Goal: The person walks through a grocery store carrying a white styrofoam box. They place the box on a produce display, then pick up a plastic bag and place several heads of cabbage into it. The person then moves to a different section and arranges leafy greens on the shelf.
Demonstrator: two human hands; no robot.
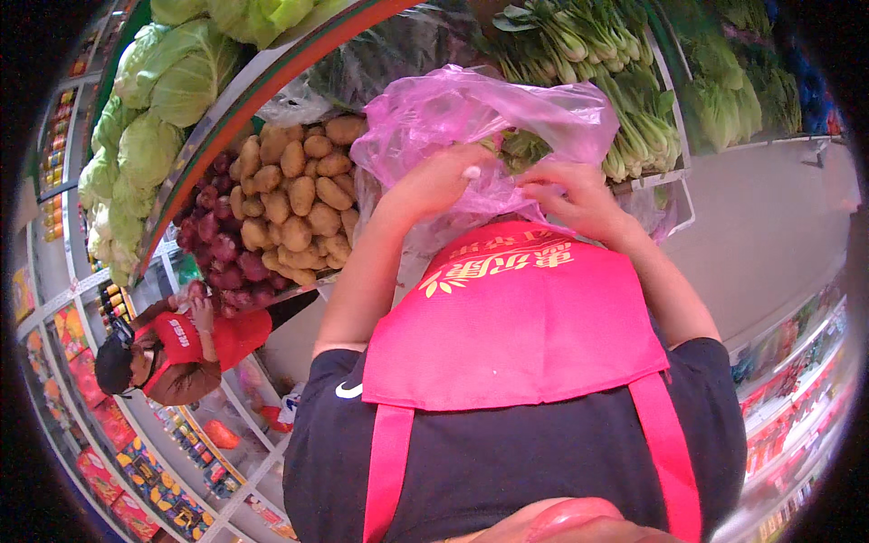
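A thin pink plastic bag (434, 108) lies bunched up in front of my apron, its mouth facing me. Leafy greens (524, 149) show inside through the opening. My left hand (445, 178) grips the bag's near left edge, and its fingertips are partly hidden by the film. On the other side, the curled fingers of my right hand (574, 197) hold the near right edge. Loose film hangs between both hands and touches the red apron (516, 326).
Potatoes (299, 197) and red onions (224, 251) are heaped to the left, below cabbages (176, 75) on a raised shelf. Bunched bok choy (638, 129) fills a white crate (686, 197) at the right. A co-worker (183, 346) in a red apron handles an onion at the far left.
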